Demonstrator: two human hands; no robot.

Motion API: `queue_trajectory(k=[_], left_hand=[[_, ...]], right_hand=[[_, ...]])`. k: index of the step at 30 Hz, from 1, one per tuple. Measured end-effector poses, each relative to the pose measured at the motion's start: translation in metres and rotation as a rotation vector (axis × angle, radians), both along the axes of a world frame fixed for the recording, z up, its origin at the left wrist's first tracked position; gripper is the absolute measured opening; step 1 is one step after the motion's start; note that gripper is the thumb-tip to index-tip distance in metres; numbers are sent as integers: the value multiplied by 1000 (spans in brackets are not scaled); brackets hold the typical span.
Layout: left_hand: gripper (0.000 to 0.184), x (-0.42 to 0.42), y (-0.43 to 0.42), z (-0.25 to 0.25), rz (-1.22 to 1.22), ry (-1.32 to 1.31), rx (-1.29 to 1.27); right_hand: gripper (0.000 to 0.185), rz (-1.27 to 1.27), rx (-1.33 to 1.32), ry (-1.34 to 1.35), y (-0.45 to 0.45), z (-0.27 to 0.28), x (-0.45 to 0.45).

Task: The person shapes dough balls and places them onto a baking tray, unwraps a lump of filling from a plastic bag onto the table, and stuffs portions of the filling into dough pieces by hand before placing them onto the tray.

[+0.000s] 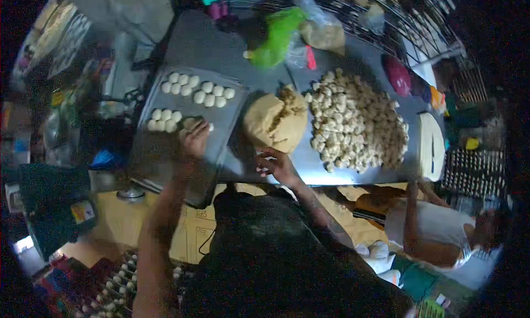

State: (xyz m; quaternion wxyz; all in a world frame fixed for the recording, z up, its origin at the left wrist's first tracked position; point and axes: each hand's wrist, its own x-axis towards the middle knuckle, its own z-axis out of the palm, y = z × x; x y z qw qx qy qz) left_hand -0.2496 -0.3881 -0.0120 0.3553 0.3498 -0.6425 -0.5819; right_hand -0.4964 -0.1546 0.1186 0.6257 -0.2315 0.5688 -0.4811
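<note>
My left hand [195, 138] is over the metal tray [212, 144], its fingers curled around pale dough balls [190, 123] that they partly cover. Several smooth white dough balls [182, 84] sit in groups on the tray, with another cluster [164, 119] just left of that hand. My right hand [274, 166] hovers at the table's near edge with fingers apart and nothing visible in them. Right above it stands a large tan crumbly mound [273, 122], broken open along its upper right side.
A wide heap of pale lumps [353, 125] covers the table's right part. Green plastic bag [279, 36] and clear bags lie at the back. Beside the heap is a white slotted container [430, 147]. Another person [428, 230] is at the lower right.
</note>
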Motion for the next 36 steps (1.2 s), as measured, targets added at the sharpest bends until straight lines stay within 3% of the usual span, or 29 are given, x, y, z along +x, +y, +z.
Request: queue_trajectory(k=[2,4,5,7,8,10,13,14,16,18,20,22,23,25,27,29,31,32,34,35,36], left_hand=[[38,2,18,45,-143,-539,-934],[40,-2,32,42,-116,-655,-1077],[43,-4,34,41,-69,-793,-1216],[41,-13,38,43,-55,-822,-1230],[40,-16,40,43,-25,-862,-1236],[39,-19,45,41,13,-912,-1241],[32,-18,33,18,163,-446,-678],[32,-32,54,53,161,-461,-686],[25,-70,120,113,282,-357,-335],[24,-91,154,81,91,30,-334],[28,-117,206,87,38,-247,-71],[31,-142,229,75,-146,31,544],[31,-150,236,62,-149,38,541],[30,-155,239,38,-238,-184,530],[30,-122,228,8,-254,-159,535],[30,-87,212,-4,-278,-109,548],[27,-66,208,57,-229,-39,433],[24,-57,204,81,-182,20,345],[23,-43,191,80,-175,-44,311],[23,-38,185,76,-169,-116,292],[23,-33,180,69,-164,-188,275]], right_hand=[[40,37,-1,76,42,-21,-24],[39,37,-10,115,69,-33,-49],[39,15,-44,323,82,-38,-60],[38,-15,-103,739,108,-43,-81],[38,-21,-107,739,115,-40,-93],[33,-190,-148,1419,126,-37,-121],[29,-287,-20,1568,124,-11,-156],[29,-292,-25,1552,124,-18,-171],[27,-185,-147,1477,131,-45,-201],[25,-133,-221,1430,125,-41,-200],[26,-135,-330,1177,115,-11,-176],[25,-76,-303,915,111,-10,-140],[25,-20,-233,779,112,-24,-119],[26,-4,-344,858,112,-60,-86],[28,13,-465,933,110,-68,-63],[30,-85,-261,1013,101,-61,-52],[30,-145,-186,1062,86,-69,-44],[29,-120,-181,1162,80,-99,-40],[28,-64,-150,1356,68,-142,-32],[28,-66,-154,1363,61,-133,-27],[25,-231,-113,1097,56,-114,-21]])
